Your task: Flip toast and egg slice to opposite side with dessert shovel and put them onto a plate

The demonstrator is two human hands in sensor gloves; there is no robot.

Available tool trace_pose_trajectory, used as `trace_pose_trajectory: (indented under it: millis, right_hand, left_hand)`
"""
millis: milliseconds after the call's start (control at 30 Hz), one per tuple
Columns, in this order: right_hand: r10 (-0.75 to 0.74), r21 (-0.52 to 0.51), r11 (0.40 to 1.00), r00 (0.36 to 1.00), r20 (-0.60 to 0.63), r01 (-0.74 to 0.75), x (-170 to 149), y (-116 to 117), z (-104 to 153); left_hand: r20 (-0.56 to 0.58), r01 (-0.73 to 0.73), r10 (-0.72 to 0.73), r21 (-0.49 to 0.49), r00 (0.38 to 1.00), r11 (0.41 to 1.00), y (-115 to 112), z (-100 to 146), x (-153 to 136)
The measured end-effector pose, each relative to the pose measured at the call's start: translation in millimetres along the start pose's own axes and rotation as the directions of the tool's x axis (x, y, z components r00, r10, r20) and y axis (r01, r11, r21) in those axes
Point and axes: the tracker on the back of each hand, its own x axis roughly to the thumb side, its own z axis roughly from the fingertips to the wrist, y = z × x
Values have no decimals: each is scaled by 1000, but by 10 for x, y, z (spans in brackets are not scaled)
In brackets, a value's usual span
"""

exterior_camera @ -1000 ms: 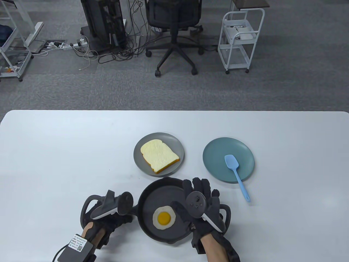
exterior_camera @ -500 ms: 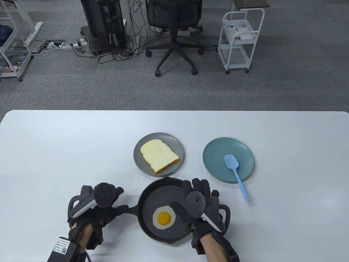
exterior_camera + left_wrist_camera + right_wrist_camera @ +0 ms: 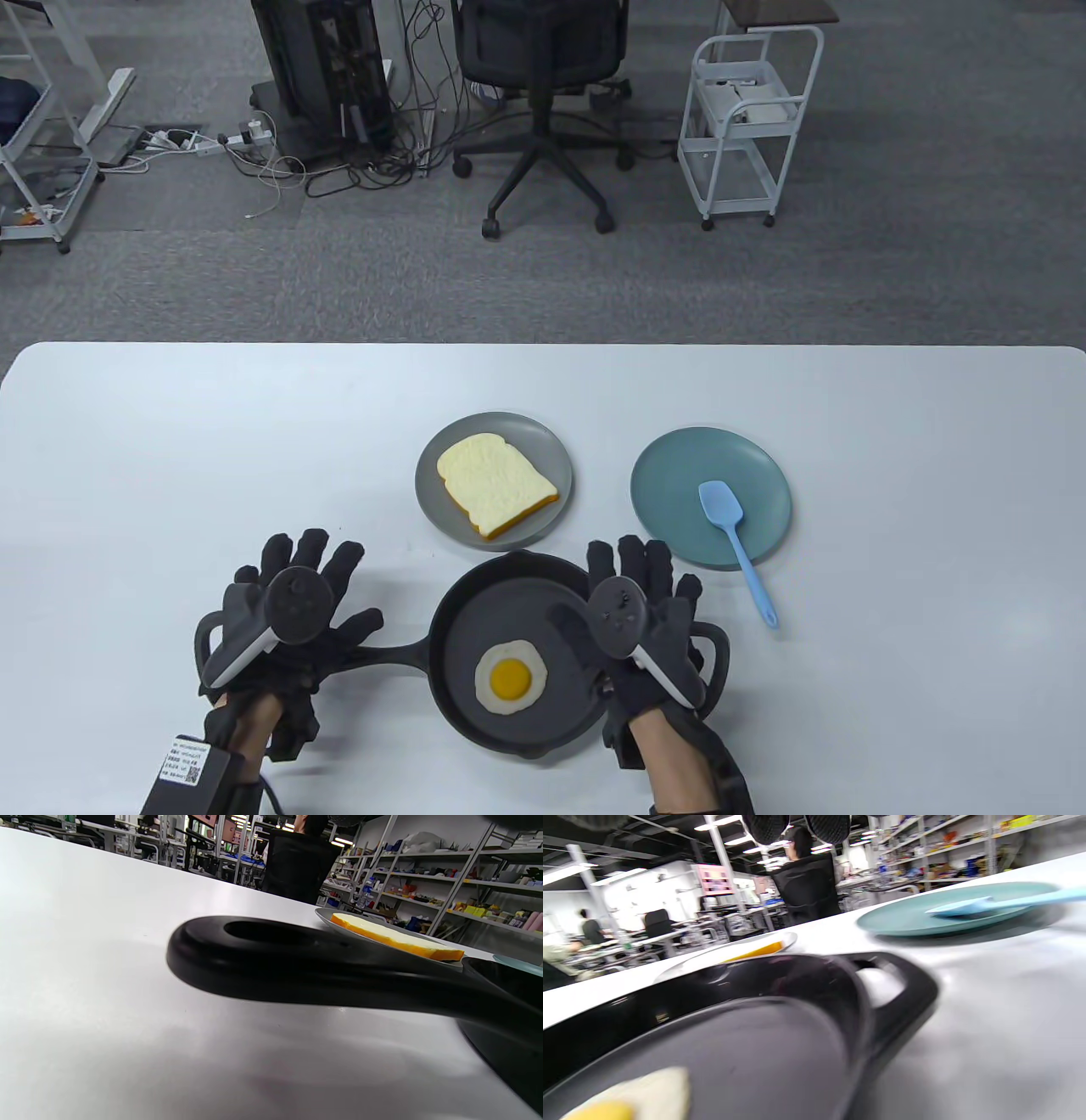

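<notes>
Right wrist view: egg slice (image 3: pixel 628 1094) blurred, cut off.

Toast (image 3: pixel 497 486): pale slice w/ orange-brown crust, lying flat on a grey plate (image 3: pixel 441 518) near table centre, domed end toward the far-left. Egg (image 3: pixel 510 677): white w/ round yellow yolk up, flat in a black pan (image 3: pixel 475 607) at the near edge, just nearer than the grey plate; pan's long handle (image 3: pixel 390 655) points left, small loop handle on the right side. Shovel (image 3: pixel 735 534): light blue, blade resting on a teal plate (image 3: pixel 670 475) right of the grey one, handle running off the plate's near-right rim onto the table (image 3: pixel 170 441). Teal plate holds only the shovel blade.
</notes>
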Motion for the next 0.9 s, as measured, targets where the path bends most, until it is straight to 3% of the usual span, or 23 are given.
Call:
trace_pose_trajectory:
  millis: [200, 400, 533, 700, 900]
  right_hand:
    - [125, 20, 992, 954, -272, -124, -632, -122, -301]
    - [311, 139, 950, 858, -409, -278, -1122, 40, -501]
    - [306, 138, 952, 835, -457, -273, -1185, 102, -587]
    - [409, 156, 909, 753, -515, -387, -1162, 131, -696]
    - [483, 184, 870, 710, -512, -458, -1145, 142, -746]
  left_hand:
    - [11, 11, -11, -10, 1000, 1000, -18, -15, 28]
    - [16, 15, -14, -16, 1000, 1000, -26, -16, 39]
    - [14, 28, -28, -36, 1000, 999, -49, -19, 51]
    - [14, 29, -29, -35, 999, 999, -52, -21, 55]
    - [14, 30, -30, -41, 999, 999, -56, -27, 58]
